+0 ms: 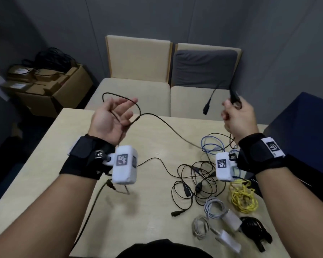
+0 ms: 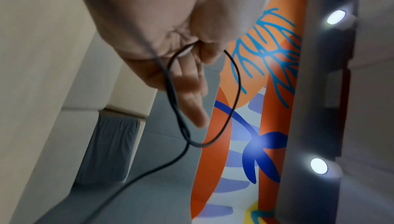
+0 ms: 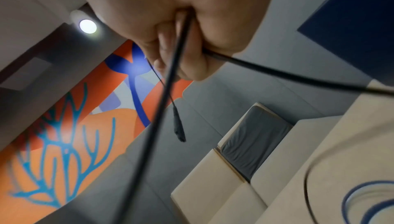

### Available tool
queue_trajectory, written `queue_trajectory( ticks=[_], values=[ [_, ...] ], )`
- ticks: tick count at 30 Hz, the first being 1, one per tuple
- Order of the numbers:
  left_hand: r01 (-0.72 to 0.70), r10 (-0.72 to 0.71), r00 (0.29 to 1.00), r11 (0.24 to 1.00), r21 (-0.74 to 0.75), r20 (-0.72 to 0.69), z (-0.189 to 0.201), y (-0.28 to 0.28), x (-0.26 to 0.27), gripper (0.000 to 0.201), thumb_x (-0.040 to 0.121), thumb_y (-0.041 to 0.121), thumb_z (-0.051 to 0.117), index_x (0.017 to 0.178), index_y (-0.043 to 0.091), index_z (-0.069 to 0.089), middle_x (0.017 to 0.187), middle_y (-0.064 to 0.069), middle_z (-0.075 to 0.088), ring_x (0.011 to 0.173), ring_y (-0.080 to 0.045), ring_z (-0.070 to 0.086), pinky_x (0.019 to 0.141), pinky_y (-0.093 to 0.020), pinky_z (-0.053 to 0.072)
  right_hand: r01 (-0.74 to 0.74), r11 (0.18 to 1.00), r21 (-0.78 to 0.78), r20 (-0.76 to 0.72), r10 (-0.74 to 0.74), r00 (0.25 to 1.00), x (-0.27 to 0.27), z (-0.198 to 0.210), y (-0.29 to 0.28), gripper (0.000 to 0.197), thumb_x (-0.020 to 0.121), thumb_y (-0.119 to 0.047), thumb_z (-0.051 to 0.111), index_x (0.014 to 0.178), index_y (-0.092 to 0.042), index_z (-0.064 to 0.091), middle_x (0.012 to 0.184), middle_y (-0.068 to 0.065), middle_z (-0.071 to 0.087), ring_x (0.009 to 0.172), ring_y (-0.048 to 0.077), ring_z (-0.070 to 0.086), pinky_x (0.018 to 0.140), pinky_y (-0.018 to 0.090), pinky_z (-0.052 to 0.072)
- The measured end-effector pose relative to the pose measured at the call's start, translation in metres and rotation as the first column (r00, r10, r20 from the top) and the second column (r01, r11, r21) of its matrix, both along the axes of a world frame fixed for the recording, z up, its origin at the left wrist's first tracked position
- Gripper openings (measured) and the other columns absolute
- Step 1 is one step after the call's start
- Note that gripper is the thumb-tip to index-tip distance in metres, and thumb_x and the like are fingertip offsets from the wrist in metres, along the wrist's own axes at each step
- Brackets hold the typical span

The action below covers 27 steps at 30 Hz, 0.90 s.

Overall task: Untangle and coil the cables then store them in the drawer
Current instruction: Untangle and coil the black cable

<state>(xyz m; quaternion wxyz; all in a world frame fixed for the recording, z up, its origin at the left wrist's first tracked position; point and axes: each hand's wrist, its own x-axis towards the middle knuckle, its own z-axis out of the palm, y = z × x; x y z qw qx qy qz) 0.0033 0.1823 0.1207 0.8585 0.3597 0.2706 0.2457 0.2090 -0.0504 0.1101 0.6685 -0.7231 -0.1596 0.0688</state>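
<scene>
A long thin black cable runs in the air between my two hands above the pale table. My left hand is raised palm up, and a loop of the cable lies across its fingers, pinched near the thumb. My right hand is lifted at the right with its fingers curled round the cable. The cable's black connector end dangles free beside that hand, and shows in the right wrist view as the connector. No drawer is in view.
On the table's right half lie a tangle of thin black cables, a blue cable, a yellow cable, white cables with chargers and a black bundle. Beige chairs stand beyond; cardboard boxes sit far left.
</scene>
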Motion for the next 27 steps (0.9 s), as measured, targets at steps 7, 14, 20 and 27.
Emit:
queue_trajectory(
  ticks=[7, 14, 20, 27],
  values=[
    [0.189, -0.188, 0.982, 0.982, -0.016, 0.020, 0.000, -0.037, 0.029, 0.063, 0.088, 0.073, 0.021, 0.077, 0.017, 0.046, 0.064, 0.002, 0.038, 0.052, -0.010, 0.025, 0.054, -0.025, 0.010, -0.498, 0.864, -0.079, -0.038, 0.496, 0.867, -0.075, 0.011, 0.043, 0.018, 0.098, -0.013, 0.051, 0.110, -0.009, 0.064, 0.086, -0.006, 0.072, 0.038, -0.002, 0.042, 0.041, 0.010, 0.034],
    [0.168, -0.168, 0.985, 0.986, 0.021, 0.046, 0.009, -0.053, 0.034, 0.052, 0.088, 0.071, 0.030, 0.081, 0.019, 0.032, 0.067, 0.000, 0.033, 0.056, -0.014, 0.032, 0.060, -0.029, 0.032, -0.585, 0.806, -0.088, 0.000, 0.587, 0.810, -0.097, 0.011, 0.055, 0.028, 0.085, 0.005, 0.065, 0.101, -0.016, 0.061, 0.085, 0.000, 0.061, 0.049, -0.007, 0.055, 0.051, 0.006, 0.042],
    [0.023, -0.012, 0.976, 0.999, 0.047, -0.219, -0.001, -0.032, 0.019, 0.051, 0.080, 0.073, 0.047, 0.072, 0.022, 0.041, 0.064, 0.003, 0.032, 0.062, -0.014, 0.036, 0.056, -0.024, 0.032, -0.211, 0.972, -0.100, -0.066, 0.205, 0.977, -0.057, 0.006, 0.041, 0.025, 0.075, -0.028, 0.075, 0.057, -0.022, 0.059, 0.050, -0.013, 0.048, 0.038, 0.000, 0.034, 0.044, 0.023, 0.028],
    [0.074, -0.065, 0.992, 0.994, -0.080, 0.112, -0.003, -0.028, 0.012, 0.053, 0.097, 0.055, 0.030, 0.091, 0.025, 0.073, 0.080, 0.010, 0.068, 0.078, -0.011, 0.057, 0.066, -0.025, 0.036, -0.026, 0.985, -0.172, -0.107, 0.008, 0.994, -0.030, 0.000, 0.021, 0.031, 0.058, -0.031, 0.066, 0.056, -0.022, 0.036, 0.057, -0.001, 0.033, 0.048, 0.014, 0.023, 0.049, 0.031, 0.018]
  ],
)
